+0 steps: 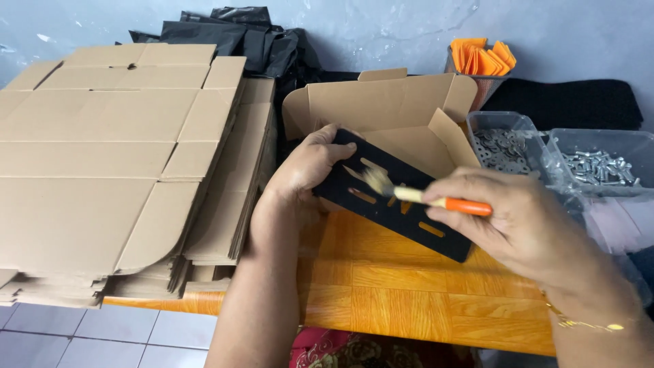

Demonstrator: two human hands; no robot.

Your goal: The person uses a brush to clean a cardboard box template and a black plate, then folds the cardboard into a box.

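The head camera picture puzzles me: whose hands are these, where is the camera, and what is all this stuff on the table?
There is no machine here. A person wears a camera on the head, so you look down at that person's own hands. The left hand holds a black slotted plate. The right hand holds a small brush with an orange handle, its bristles on the plate. Behind stands an open cardboard box. On the left of the wooden table lies a stack of flat cardboard sheets. At right, clear tubs hold metal washers and bolts.
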